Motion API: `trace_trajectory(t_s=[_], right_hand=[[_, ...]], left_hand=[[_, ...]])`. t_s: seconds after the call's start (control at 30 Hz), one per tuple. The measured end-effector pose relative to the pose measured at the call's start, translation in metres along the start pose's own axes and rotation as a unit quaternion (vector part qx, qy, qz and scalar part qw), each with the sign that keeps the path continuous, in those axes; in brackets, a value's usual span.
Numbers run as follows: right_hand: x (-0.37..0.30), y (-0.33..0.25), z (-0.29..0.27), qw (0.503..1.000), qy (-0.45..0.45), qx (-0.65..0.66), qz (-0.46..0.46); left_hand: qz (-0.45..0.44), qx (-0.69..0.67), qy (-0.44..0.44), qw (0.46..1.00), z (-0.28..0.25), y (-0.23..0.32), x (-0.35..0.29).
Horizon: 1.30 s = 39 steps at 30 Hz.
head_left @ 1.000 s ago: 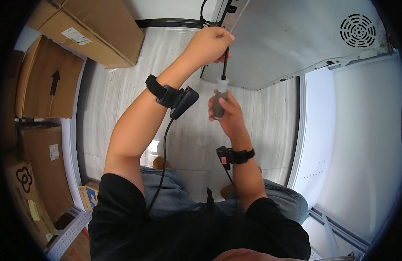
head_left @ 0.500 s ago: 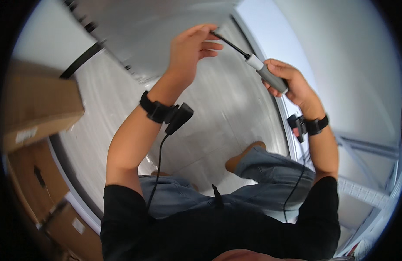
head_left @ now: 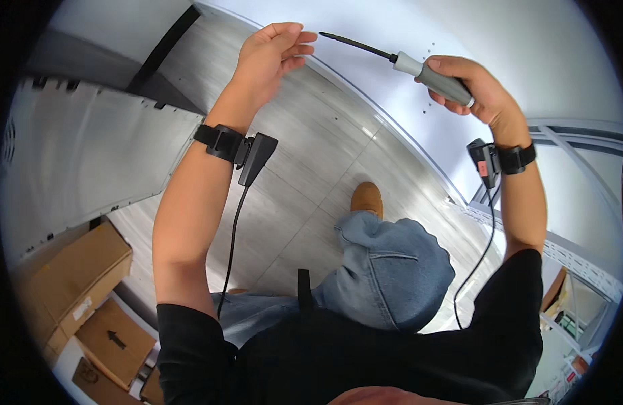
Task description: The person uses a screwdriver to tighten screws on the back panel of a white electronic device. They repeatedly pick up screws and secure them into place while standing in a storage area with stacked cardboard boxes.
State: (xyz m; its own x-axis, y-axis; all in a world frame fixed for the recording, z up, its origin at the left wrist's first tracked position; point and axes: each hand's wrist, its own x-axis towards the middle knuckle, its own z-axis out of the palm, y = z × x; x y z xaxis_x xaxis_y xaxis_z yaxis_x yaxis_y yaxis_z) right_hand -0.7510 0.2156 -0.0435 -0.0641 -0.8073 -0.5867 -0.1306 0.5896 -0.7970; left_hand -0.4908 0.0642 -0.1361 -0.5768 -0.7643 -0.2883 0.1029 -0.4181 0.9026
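A screwdriver with a grey handle and a dark shaft is wrapped in the fingers of my right hand. Its shaft points up and to the left. The dark tip ends just short of the fingertips of my left hand. Those fingers are loosely bent and a little apart, with nothing seen between them. Each wrist wears a black strap with a small black device and a cable.
A large pale metal panel stands on the left. Below it are cardboard boxes. A white wall lies beyond my hands, with a metal rack at the right. The floor is grey planking.
My view has turned right; the metal panel now stands on the left and the boxes sit lower. The left fingertips have come away from the screwdriver's tip. The right hand keeps its grip.
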Motion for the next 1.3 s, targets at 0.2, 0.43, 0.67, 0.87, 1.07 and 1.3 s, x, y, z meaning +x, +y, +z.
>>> trace_trajectory(t_s=[0.2, 0.43, 0.67, 0.87, 1.07, 1.3], right_hand=[[0.02, 0.166, -0.052, 0.94, 0.12, 0.316, -0.039], [0.018, 0.232, -0.052, 0.86, 0.25, 0.445, -0.004], [0.022, 0.244, -0.064, 0.841, 0.257, 0.475, 0.013], [0.021, 0.246, -0.066, 0.849, 0.253, 0.464, 0.003], [0.019, 0.238, -0.061, 0.852, 0.248, 0.46, -0.007], [0.02, 0.206, -0.054, 0.926, 0.13, 0.352, -0.042]], left_hand=[[0.004, 0.277, 0.009, 0.961, 0.087, -0.11, 0.08], [0.04, 0.388, 0.011, 0.921, 0.174, -0.164, 0.132], [0.194, 0.522, -0.013, 0.83, 0.198, -0.198, 0.162], [0.235, 0.544, -0.001, 0.806, 0.205, -0.204, 0.166], [0.226, 0.508, -0.008, 0.831, 0.196, -0.201, 0.159], [0.174, 0.443, 0.019, 0.88, 0.149, -0.167, 0.104]])
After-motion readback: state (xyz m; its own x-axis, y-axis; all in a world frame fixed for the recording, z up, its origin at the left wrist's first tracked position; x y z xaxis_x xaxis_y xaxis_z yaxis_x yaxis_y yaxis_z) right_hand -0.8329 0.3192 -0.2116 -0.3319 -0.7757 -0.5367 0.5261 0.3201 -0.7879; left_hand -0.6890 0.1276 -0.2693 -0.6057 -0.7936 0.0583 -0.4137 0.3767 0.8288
